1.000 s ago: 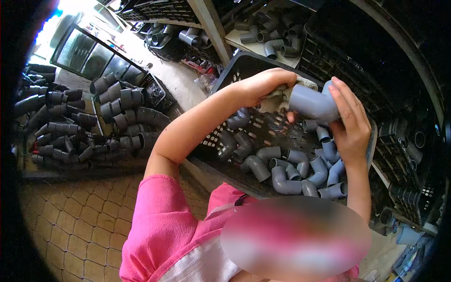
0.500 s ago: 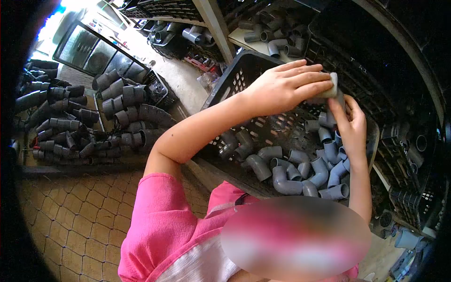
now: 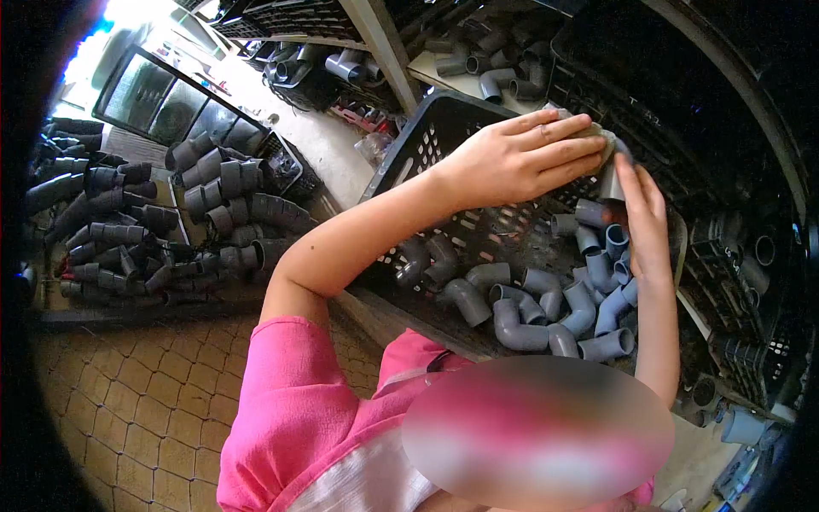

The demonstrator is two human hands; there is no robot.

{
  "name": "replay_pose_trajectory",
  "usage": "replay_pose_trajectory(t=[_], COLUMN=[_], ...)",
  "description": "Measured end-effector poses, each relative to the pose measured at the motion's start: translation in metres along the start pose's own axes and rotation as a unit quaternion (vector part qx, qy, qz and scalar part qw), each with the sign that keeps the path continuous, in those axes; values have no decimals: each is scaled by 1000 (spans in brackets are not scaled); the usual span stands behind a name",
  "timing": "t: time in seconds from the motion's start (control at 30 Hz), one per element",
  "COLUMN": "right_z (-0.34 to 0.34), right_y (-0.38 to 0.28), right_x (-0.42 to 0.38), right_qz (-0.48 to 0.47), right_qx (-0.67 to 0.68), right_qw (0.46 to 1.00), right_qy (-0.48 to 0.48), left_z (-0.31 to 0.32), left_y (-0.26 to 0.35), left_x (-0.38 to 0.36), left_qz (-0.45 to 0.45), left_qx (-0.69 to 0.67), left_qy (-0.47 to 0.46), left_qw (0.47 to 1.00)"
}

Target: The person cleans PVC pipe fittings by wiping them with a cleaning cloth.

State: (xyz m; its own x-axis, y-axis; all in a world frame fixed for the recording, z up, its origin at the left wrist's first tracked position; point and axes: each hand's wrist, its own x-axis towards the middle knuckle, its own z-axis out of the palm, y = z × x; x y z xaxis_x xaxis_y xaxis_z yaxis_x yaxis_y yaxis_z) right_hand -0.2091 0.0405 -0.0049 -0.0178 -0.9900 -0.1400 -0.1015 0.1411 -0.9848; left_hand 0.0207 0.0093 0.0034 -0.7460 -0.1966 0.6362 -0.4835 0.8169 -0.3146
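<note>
My left hand (image 3: 533, 158) is closed over a pale cloth (image 3: 606, 147), pressing it on a grey pipe fitting (image 3: 611, 184). My right hand (image 3: 646, 222) grips this fitting from the right, with its fingers along the side; much of the fitting is hidden by the cloth and hands. Both hands are above a black plastic crate (image 3: 399, 166) with slotted walls. Inside it lie several grey pipe elbows (image 3: 519, 328), mostly heaped toward the near right, under my right hand.
On the left, many dark pipe fittings (image 3: 111, 230) are piled behind wire mesh (image 3: 162, 392). More grey fittings (image 3: 499, 81) sit on a shelf beyond the crate. Stacked black crates (image 3: 725, 299) stand close on the right. A post (image 3: 381, 43) rises at the back.
The cloth has shifted over the fitting, and my left fingers have tilted slightly downward. My right hand has turned a little, its fingers now straighter. The elbows in the crate lie as before.
</note>
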Motion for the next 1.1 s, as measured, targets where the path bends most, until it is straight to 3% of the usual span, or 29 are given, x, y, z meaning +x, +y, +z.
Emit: replay_pose_trajectory(t=[0.23,0.5,0.6,0.73,1.0,1.1], right_z=[1,-9,-11,-7,-16,-20], right_y=[-5,-20,-16,-1,-10,-13], right_x=[-6,-3,-4,-3,-2,-3], right_qz=[89,162,169,142,164,126], right_qx=[58,167,208,202,289,334], right_qw=[994,973,959,963,931,905], right_qy=[-41,1,-89,-105,-152,-230], left_z=[15,18,22,16,10,13], left_y=[13,23,19,17,4,3], left_x=[-4,-7,-7,-6,-5,-6], left_qz=[-13,-24,-29,36,20,29], left_qx=[17,74,69,38,21,36], left_qy=[20,12,49,50,46,74], left_qw=[1000,997,996,997,998,996])
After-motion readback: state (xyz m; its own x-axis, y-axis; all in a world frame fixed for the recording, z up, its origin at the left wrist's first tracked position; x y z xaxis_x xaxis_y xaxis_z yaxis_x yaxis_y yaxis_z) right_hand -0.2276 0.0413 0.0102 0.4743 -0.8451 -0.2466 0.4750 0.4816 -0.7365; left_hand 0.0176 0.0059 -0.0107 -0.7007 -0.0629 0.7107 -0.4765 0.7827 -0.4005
